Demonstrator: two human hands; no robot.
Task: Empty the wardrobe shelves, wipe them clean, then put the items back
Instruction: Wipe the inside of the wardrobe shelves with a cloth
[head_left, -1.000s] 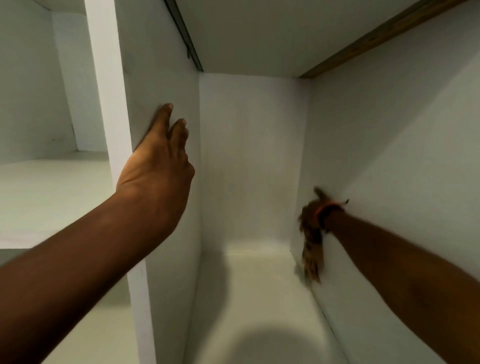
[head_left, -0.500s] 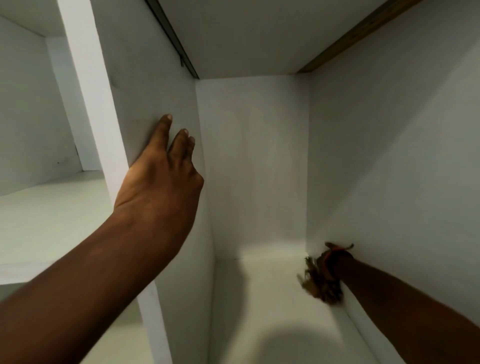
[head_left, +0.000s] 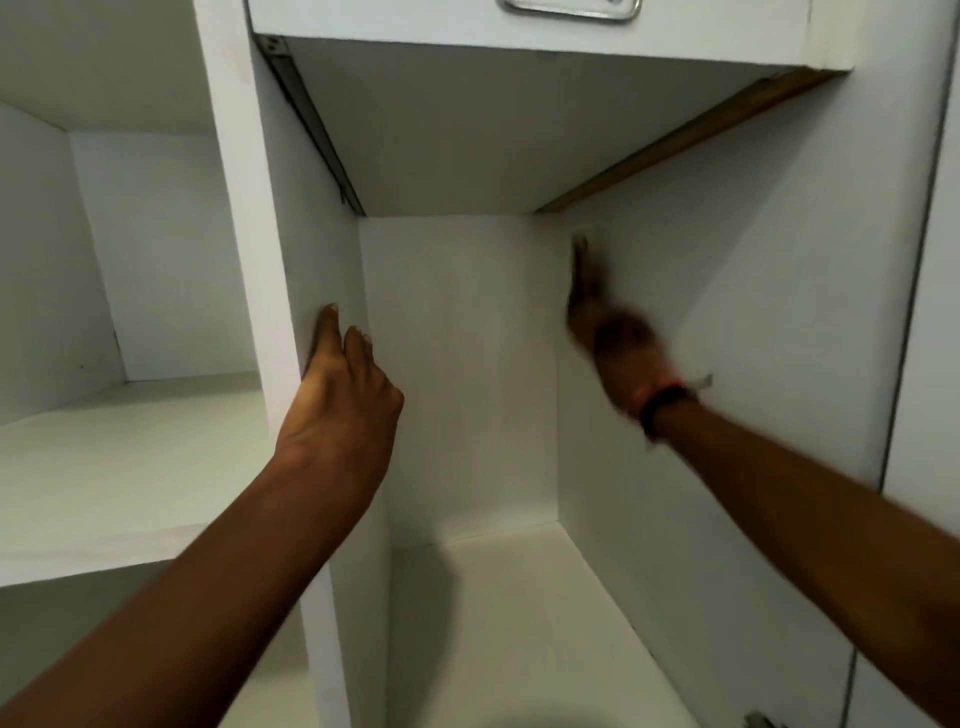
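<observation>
I look into a bare white wardrobe compartment with a shelf floor. My left hand rests on the inner face of the vertical divider, fingers straight. My right hand, blurred by motion and wearing a dark and orange wristband, holds a brownish cloth against the compartment's right wall. The cloth sticks up past my fingers near the back corner. Its shape is smeared.
A closed drawer with a metal handle hangs right above the compartment. To the left of the divider lies another white shelf. A door edge runs down the right side, with a hinge at the bottom.
My right hand with the cloth has swept from the bottom of the right wall up to its upper part. My head has pulled back, so the drawer shows. The left hand stays on the divider.
</observation>
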